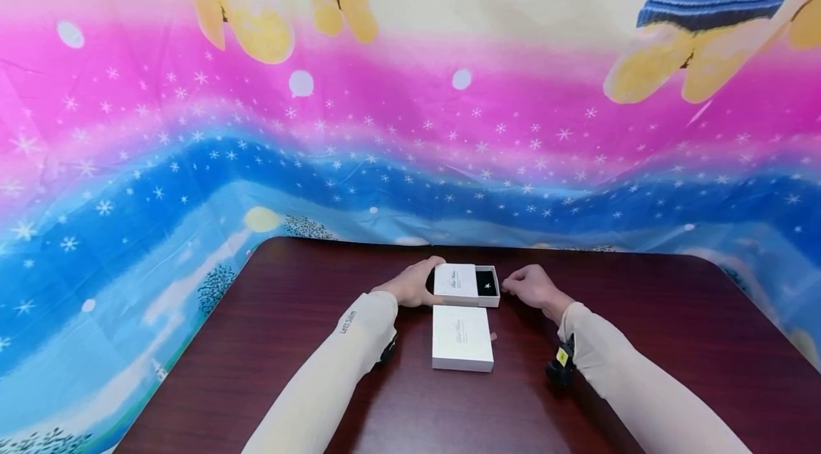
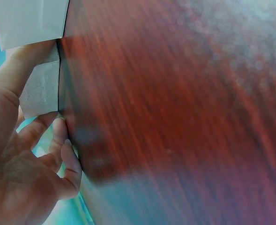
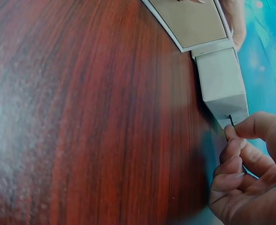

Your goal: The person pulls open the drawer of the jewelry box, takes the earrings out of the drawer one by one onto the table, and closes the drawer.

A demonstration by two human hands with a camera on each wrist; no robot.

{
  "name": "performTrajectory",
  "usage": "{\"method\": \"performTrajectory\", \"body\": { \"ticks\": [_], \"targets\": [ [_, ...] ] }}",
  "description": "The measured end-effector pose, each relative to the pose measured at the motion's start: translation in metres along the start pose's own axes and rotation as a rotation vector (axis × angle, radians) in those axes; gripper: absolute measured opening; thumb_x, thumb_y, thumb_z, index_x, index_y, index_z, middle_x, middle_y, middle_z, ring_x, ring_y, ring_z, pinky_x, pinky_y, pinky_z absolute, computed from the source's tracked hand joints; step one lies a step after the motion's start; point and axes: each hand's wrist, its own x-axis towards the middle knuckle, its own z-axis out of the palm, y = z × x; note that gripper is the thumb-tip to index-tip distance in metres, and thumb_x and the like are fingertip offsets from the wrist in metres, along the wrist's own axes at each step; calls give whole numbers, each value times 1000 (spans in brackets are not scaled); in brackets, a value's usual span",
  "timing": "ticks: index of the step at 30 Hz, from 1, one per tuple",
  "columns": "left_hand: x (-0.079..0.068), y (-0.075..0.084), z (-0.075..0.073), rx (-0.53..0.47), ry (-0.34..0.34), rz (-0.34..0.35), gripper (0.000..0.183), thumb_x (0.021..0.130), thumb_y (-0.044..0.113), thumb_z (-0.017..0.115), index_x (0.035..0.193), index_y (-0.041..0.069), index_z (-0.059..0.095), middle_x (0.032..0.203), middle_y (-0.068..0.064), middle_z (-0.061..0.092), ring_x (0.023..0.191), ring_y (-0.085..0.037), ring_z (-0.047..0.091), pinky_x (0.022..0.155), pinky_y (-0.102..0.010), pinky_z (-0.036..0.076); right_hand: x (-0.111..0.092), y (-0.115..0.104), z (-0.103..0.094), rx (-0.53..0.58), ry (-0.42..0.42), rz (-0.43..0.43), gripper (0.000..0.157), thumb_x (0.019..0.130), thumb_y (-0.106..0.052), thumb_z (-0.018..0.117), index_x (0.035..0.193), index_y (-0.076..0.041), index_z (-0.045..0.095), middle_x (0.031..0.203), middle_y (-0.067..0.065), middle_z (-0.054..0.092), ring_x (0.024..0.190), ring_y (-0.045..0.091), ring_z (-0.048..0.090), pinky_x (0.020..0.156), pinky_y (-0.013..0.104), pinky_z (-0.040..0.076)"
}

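Observation:
A small white drawer-style jewelry box (image 1: 455, 280) lies near the table's far edge, its drawer (image 1: 489, 301) partly out to the right. Inside the drawer, a silvery star-shaped piece (image 1: 487, 286) sits on a black insert. My left hand (image 1: 413, 283) grips the box's outer sleeve (image 2: 41, 89) from the left, thumb on the near side. At the drawer's right end, my right hand (image 1: 531, 289) pinches a thin dark pull cord (image 3: 231, 120) between thumb and forefinger. The other fingers of that hand are curled.
Just in front lies a second white box (image 1: 462, 340), with a small brownish tab (image 1: 493, 336) at its right side. Both stand on a dark red-brown wooden table (image 1: 308, 340). A printed cloth (image 1: 410, 155) hangs behind the table's far edge.

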Motion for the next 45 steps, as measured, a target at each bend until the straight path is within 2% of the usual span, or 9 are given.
{"method": "performTrajectory", "body": {
  "ticks": [5,13,20,28,37,45],
  "targets": [
    [1,-1,0,6,-7,-11,78,86,19,81,151,13,38,142,-10,54,129,-26,52,112,-45,41,1,1,-1,-10,-5,1,24,95,-10,59,100,5,77,97,16,72,82,19,55,68,29,42],
    [1,-1,0,0,-12,4,79,87,19,81,152,10,36,141,-11,54,127,-26,53,111,-45,41,0,1,-1,5,-4,-7,22,94,-9,60,99,5,77,95,16,73,80,18,53,68,29,41],
    [0,0,-1,-4,-9,15,79,86,18,81,151,8,37,139,-11,55,126,-27,54,111,-46,41,0,2,-5,19,-21,-56,23,92,-11,60,93,2,79,87,11,72,75,16,52,65,28,41],
    [0,0,0,-1,-11,20,78,87,18,80,151,8,37,137,-11,55,124,-26,54,111,-46,41,0,2,-2,3,-1,-21,23,93,-9,60,97,6,77,94,16,73,79,17,55,68,29,41],
    [-1,1,-2,-28,-21,10,80,87,19,81,152,7,35,139,-12,54,126,-27,53,112,-47,40,1,5,-4,-7,5,-3,24,95,-10,59,97,6,76,89,12,69,78,18,52,67,29,41],
    [2,0,-1,-28,-26,-5,79,87,20,81,151,10,36,139,-10,54,127,-25,52,112,-47,40,-3,4,-7,-6,3,1,25,95,-10,58,100,6,76,95,15,70,75,18,49,67,30,41]
  ]
}}
